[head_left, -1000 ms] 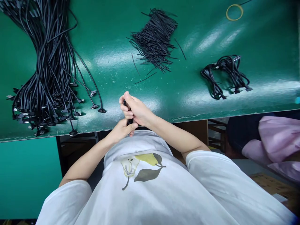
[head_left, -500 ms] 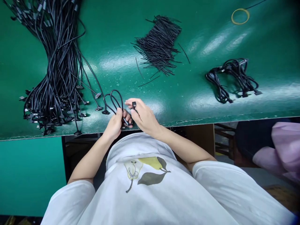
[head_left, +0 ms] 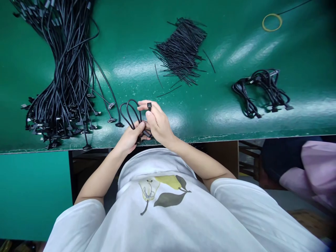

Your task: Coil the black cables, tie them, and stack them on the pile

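Near the table's front edge, my left hand is closed around a black cable gathered into loops. The loops stand up above the thumb, and a dark cylindrical piece of the cable pokes out toward the right. My right hand is closed on the same cable, beside the left; a small black connector shows at its thumb and fingers. To the left lies a large bundle of black cables, with many connector ends spread near the front edge.
A pile of short black ties lies on the green table beyond my hands. Coiled cables rest at the right, and a yellow ring farther back. A person in pink is at the right edge.
My right hand has risen slightly, its connector moving away from the table edge. The looped cable in my left hand has shifted a little to the right.
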A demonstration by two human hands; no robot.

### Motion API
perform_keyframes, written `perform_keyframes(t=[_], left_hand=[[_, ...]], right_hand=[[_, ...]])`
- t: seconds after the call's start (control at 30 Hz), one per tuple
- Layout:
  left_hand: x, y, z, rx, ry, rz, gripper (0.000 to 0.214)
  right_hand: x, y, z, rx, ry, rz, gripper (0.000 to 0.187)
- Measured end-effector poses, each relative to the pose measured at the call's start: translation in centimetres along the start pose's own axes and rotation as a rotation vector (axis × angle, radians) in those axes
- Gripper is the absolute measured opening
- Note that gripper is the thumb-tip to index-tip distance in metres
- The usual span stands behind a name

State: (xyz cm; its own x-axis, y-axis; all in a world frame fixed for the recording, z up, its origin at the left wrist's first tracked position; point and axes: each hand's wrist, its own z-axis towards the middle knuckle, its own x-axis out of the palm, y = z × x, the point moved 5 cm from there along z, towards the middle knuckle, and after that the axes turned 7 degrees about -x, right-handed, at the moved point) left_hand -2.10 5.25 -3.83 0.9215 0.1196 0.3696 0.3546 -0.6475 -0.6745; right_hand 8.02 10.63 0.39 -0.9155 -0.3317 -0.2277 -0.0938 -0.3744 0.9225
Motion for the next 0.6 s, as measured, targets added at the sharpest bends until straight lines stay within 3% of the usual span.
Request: perform_keyframes(t=[0.13,0.33,0.6], left_hand=[[0.2,0.3,-0.1,0.006,0.061,0.055,0.05],[1.1,-0.4,-0.2,0.117,0.25,0.149,0.065],[1.1,-0.5,0.2,0.102,0.128,0.071,0.063]], right_hand=[[0.3,-0.5,0.5,0.067,-0.024,0.061,0.035],[2.0,-1.1,0.5,0.128,0.15,0.081,0.029],[1.9,-1.7,0.9,0.275,0.089,0.235,0.019]])
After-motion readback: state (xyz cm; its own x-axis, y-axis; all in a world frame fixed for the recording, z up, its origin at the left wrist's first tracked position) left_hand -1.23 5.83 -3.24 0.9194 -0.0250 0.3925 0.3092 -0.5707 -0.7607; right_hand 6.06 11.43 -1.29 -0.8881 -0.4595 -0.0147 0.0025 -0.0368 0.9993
